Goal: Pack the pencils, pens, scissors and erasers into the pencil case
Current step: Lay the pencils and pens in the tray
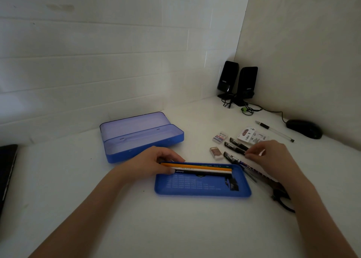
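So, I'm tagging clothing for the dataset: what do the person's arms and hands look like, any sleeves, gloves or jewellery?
Both forearms are bare up to the frame's edge, with no sleeve in view. The left hand and right hand wear no gloves, and no rings, watch or bracelets show.

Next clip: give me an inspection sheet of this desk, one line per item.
Surface: white desk in a wall corner.
Job's things: open blue pencil case, nothing seen inside; blue tray holding pencils; black pens, two erasers, scissors beside the tray.
Clutter: small white packet, clear pen.
Grips: left hand holds the pencils' ends; right hand pinches a pen.
Cables: black leads by the speakers and mouse.
Surroundings: dark device at the left edge.
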A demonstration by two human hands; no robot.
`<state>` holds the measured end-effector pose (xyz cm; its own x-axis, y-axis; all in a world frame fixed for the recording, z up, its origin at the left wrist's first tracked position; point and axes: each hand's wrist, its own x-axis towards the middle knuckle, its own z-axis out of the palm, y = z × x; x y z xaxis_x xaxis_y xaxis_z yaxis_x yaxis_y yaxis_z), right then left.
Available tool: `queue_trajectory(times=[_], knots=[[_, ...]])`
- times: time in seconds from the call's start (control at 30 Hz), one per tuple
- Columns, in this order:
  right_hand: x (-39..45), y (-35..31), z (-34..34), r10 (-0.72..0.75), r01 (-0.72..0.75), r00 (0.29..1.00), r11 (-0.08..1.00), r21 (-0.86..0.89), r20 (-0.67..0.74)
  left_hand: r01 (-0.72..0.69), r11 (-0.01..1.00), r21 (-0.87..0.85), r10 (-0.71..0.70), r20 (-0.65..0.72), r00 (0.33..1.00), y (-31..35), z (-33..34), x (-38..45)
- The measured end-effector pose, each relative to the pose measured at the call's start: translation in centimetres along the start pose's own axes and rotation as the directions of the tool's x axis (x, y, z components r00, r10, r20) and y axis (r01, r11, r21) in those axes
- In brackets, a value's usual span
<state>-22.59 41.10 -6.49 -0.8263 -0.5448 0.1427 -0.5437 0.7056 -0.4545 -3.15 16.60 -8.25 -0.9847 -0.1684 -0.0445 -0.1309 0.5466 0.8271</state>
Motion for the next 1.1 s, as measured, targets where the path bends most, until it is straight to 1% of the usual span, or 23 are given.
queue_trajectory(times=[0.07,0.13,0.3,0.43,0.63,0.8,0.87,0.97,1.03,1.1], knots=[[0.0,0.1,0.1,0.042,-0.041,0.998,0.999,-0.007,0.055,0.004,1.0,0.003,-0.004,-0.002,1.0,-0.1,0.0,0.0],[0.0,-0.1,0.4,0.052,-0.05,0.994,0.999,-0.021,0.092,0.009,1.0,0.013,-0.009,-0.001,1.0,-0.1,0.0,0.1],[-0.1,-0.5,0.4,0.05,-0.047,0.995,0.998,-0.037,0.084,0.015,1.0,0.018,-0.015,-0.007,1.0,-0.1,0.0,0.1],[-0.3,-0.8,0.2,0.049,-0.043,0.993,0.998,-0.054,0.105,0.012,1.0,0.009,-0.012,-0.003,1.0,-0.2,0.0,0.1],[-0.6,-1.8,0.9,0.054,-0.043,0.997,0.981,-0.188,0.055,0.014,1.0,0.005,-0.014,-0.02,1.0,-0.4,0.1,0.2],[-0.8,-2.0,1.2,0.049,-0.046,0.999,0.986,-0.162,0.014,0.01,1.0,0.006,-0.01,-0.029,1.0,-0.4,0.2,0.2],[-0.9,-2.2,1.3,0.029,-0.031,0.999,0.988,-0.149,-0.014,0.007,1.0,0.005,-0.007,-0.027,1.0,-0.4,0.2,0.2],[-1.1,-2.9,1.1,-0.039,0.032,0.998,0.992,-0.122,-0.054,0.006,1.0,0.001,-0.006,-0.03,1.0,-0.5,0.2,0.2],[-1.2,-3.5,1.1,-0.1,0.096,0.994,0.993,-0.075,-0.051,0.008,1.0,0.0,-0.008,-0.033,0.999,-0.5,0.2,0.2],[-1.5,-4.2,1.7,-0.18,0.177,0.983,0.982,-0.065,-0.037,0.006,1.0,0.004,-0.006,-0.028,1.0,-0.5,0.2,0.2]])
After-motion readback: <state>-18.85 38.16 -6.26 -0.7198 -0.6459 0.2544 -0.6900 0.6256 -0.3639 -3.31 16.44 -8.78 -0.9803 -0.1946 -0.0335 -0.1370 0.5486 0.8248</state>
